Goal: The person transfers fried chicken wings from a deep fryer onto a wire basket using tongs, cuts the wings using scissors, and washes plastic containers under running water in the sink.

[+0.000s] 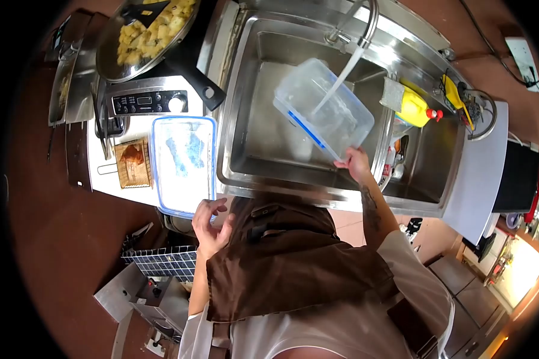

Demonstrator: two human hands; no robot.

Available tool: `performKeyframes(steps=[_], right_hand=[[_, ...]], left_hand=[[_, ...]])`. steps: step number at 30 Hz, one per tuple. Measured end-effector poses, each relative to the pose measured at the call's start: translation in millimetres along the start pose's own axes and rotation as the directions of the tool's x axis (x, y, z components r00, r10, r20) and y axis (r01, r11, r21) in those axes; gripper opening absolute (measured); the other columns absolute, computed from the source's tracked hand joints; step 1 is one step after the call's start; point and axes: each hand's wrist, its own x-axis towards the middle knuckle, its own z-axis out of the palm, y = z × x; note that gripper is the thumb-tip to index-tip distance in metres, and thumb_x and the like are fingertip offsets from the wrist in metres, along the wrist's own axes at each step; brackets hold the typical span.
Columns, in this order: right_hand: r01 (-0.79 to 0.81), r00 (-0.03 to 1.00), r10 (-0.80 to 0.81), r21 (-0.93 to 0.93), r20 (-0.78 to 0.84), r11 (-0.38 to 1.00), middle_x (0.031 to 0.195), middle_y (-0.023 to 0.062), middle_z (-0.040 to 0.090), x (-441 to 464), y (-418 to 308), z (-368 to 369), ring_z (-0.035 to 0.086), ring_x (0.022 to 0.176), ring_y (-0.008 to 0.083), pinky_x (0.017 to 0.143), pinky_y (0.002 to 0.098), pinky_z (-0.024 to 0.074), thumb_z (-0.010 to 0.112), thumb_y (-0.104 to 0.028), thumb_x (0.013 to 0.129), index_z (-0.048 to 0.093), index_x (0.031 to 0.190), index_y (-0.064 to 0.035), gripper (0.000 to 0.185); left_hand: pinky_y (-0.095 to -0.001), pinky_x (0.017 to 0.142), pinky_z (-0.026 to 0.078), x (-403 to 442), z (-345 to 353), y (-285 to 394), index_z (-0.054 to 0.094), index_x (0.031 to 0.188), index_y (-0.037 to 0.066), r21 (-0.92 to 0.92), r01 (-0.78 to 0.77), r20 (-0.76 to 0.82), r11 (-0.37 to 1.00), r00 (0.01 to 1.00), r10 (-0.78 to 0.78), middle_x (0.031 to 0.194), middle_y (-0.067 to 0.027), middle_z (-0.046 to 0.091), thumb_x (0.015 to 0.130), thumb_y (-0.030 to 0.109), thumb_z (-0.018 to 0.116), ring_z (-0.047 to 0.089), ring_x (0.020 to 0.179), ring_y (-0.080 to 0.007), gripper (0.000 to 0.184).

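Water runs from the curved faucet into a clear plastic container tilted in the sink basin. My right hand grips the container's near right corner, fingers closed on it. A blue strip runs along the container's near side. My left hand is off the sink's front left, fingers apart and curved, with nothing in it. Just beyond it lies a clear lid with a blue rim on the white counter, its near edge beside my fingers.
A pan of yellow chunks rests at the upper left, its black handle reaching toward the sink. Beside the lid is a small basket with food. A yellow bottle stands by the right basin.
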Motion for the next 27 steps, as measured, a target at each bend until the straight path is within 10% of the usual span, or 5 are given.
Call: performKeyframes(steps=[16, 20, 27], right_hand=[[-0.079, 0.975, 0.052, 0.117, 0.218, 0.99, 0.091, 0.0174, 0.063, 15.9, 3.9, 37.8, 0.067, 0.074, 0.0366, 0.065, 0.0496, 0.0586, 0.054, -0.011, 0.085, 0.049, 0.112, 0.0004, 0.03], [-0.149, 0.93, 0.084, 0.16, 0.357, 0.976, 0.076, 0.0082, 0.061, 32.6, 14.0, 62.2, 0.065, 0.069, 0.0276, 0.057, 0.0385, 0.0538, 0.055, -0.012, 0.084, 0.055, 0.088, -0.0039, 0.009], [-0.615, 0.702, 0.288, 0.351, 0.652, 0.706, 0.069, 0.001, 0.058, 12.6, 33.8, 45.2, 0.057, 0.057, 0.0131, 0.046, 0.0259, 0.0434, 0.059, -0.016, 0.087, 0.058, 0.082, -0.0104, 0.008]], left_hand=[[-0.0327, 0.062, 0.046, -19.0, 8.4, -0.2, 0.066, 0.096, -0.003, 0.007, 0.056, -0.004, 0.998, 0.998, -0.056, 0.075, -0.0119, 0.061, 0.069, 0.007, 0.072, 0.057, 0.066, -0.0248, 0.029], [-0.0333, 0.062, 0.046, -11.6, 11.7, 9.1, 0.066, 0.095, -0.003, 0.031, 0.041, 0.049, 0.999, 0.998, -0.043, 0.075, -0.012, 0.06, 0.069, 0.007, 0.072, 0.056, 0.066, -0.0256, 0.029], [-0.0333, 0.061, 0.045, -4.0, 15.0, 18.4, 0.066, 0.093, -0.003, 0.066, 0.037, 0.07, 0.997, 0.997, -0.042, 0.073, -0.0117, 0.059, 0.069, 0.011, 0.073, 0.056, 0.066, -0.026, 0.029]])
